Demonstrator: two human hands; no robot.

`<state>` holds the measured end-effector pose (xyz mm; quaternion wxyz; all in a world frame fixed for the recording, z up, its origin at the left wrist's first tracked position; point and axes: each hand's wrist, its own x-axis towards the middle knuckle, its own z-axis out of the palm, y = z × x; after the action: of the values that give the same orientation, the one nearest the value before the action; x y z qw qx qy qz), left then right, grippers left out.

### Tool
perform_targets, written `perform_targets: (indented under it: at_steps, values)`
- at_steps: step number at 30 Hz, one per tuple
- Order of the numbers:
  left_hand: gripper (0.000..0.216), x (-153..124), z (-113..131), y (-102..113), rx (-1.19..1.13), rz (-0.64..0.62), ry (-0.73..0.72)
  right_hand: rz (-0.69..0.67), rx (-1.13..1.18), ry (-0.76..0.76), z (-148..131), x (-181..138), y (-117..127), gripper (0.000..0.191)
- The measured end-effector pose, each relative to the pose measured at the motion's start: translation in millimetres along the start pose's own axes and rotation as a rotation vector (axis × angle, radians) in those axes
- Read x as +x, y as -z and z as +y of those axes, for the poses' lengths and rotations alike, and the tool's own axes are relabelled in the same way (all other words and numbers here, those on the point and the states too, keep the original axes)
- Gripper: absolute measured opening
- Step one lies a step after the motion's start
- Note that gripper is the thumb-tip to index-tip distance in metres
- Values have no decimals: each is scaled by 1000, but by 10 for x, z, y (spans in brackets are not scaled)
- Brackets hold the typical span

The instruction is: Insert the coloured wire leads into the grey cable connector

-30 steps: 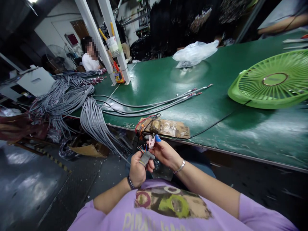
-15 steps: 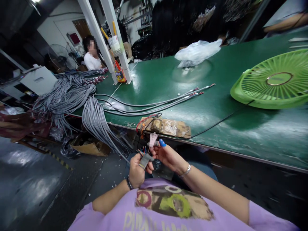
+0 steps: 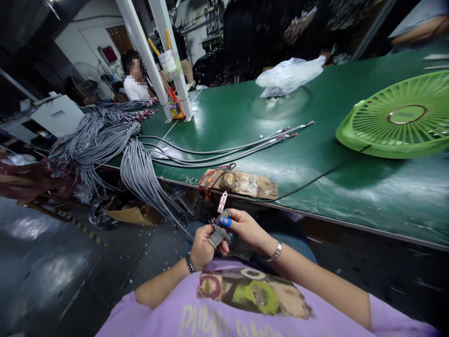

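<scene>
Several thin coloured wires (image 3: 213,224) are poking up from our left hand (image 3: 202,248), which is clasping them at seven o'clock from the wooden block (image 3: 252,186). At its two o'clock, our right hand (image 3: 247,229) is meeting their tips; whether it is pinching any, we are not seeing. We are judging them light, springy, easily kinked, so favouring a low hold.

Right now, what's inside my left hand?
Thin coloured wires poke from your left hand, beside the right hand. The part inside is hidden by the left fingers and a grey finger cover.
</scene>
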<state>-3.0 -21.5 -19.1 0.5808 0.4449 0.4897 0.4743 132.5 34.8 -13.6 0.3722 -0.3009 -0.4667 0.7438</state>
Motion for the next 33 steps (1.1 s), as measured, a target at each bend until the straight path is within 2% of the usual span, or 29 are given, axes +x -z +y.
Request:
perform_targets:
  at_steps: [2,5,8,11,16,22,26,33]
  values:
    - [39,2,-31,23,-41,59,-56,99,35,0,48,46,28,25]
    - [37,12,-29,45,-53,106,-130,215,212,-40,61,120,68,27]
    - [31,40,21,33,-14,137,-190,160,391,-137,-23,180,71,36]
    - [30,78,83,-9,27,154,-206,81,418,-142,-122,223,21,40]
    - [32,136,142,-69,79,184,-204,120,407,-53,-131,267,-65,31]
    - [31,165,140,-72,143,157,-176,107,450,-51,-35,287,-49,32]
    - [35,166,132,-93,168,137,-162,160,451,-39,-22,301,-46,28]
    - [36,123,99,-88,188,113,-164,169,464,-101,-45,255,-68,39]
